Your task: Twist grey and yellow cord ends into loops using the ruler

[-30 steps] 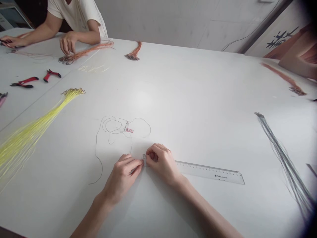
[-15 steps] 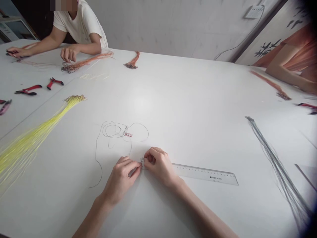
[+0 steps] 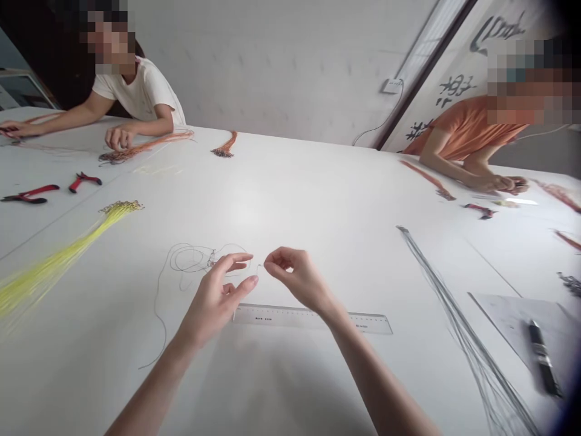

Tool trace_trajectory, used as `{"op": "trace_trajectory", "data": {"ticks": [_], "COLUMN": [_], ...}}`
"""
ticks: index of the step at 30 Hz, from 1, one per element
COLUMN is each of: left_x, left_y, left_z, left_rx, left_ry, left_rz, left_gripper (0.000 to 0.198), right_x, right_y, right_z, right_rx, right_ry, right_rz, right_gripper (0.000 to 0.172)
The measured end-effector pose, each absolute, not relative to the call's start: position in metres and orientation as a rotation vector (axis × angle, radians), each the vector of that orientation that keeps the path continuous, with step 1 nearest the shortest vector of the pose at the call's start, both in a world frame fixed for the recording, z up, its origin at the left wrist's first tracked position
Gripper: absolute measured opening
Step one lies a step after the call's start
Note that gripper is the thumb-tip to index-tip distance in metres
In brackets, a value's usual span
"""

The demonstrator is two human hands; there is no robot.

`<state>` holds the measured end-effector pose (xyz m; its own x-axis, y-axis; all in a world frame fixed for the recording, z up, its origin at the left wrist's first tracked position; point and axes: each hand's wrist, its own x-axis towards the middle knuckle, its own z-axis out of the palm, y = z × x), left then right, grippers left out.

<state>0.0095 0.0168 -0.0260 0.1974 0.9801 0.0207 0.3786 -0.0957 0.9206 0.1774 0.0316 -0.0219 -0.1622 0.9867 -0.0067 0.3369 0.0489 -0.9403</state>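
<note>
My left hand (image 3: 222, 287) is raised over the table, its thumb and fingers apart with nothing between them. To its right, my right hand (image 3: 290, 266) is closed in a pinch on a thin dark cord, whose short end (image 3: 259, 267) sticks out toward my left hand. Behind my left hand lies a loosely coiled grey cord (image 3: 171, 249), partly hidden by the fingers; one loose end trails toward me. Whether it joins the pinched cord I cannot tell. A clear ruler (image 3: 290, 317) lies flat below both hands, touched by neither, with my right forearm passing over it.
A bundle of yellow cords (image 3: 86, 237) lies left, grey cords (image 3: 436, 284) right. Red-handled pliers (image 3: 34, 195) rest at far left. A pen (image 3: 542, 357) lies on paper (image 3: 503, 315). Two people (image 3: 145, 91) work across the table with orange cords (image 3: 154, 144).
Both hands have lifted off the ruler's left end. My left fingers have opened and let go; my right hand still pinches. The view has swung up and to the right.
</note>
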Motion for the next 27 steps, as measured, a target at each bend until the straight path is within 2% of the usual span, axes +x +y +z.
{"op": "trace_trajectory", "data": {"ticks": [5, 10, 13, 18, 27], "left_x": [0.028, 0.037, 0.043, 0.047, 0.037], "left_y": [0.035, 0.045, 0.046, 0.047, 0.043], "left_z": [0.015, 0.042, 0.045, 0.038, 0.036], "left_rx": [1.491, 1.590, 1.650, 1.649, 1.807], "left_ry": [1.086, 0.974, 0.942, 0.910, 1.089], "left_rz": [0.915, 0.909, 0.863, 0.835, 0.848], "left_gripper": [0.026, 0.026, 0.025, 0.010, 0.010], "right_x": [0.202, 0.218, 0.220, 0.215, 0.216], "right_y": [0.034, 0.025, 0.022, 0.022, 0.022], "right_z": [0.020, 0.036, 0.037, 0.035, 0.034], "right_rx": [-1.333, -1.319, -1.299, -1.278, -1.262], "right_ry": [-1.665, -1.553, -1.538, -1.555, -1.523], "right_rz": [0.929, 0.893, 0.940, 0.974, 1.136], "right_gripper": [0.013, 0.011, 0.011, 0.011, 0.011]}}
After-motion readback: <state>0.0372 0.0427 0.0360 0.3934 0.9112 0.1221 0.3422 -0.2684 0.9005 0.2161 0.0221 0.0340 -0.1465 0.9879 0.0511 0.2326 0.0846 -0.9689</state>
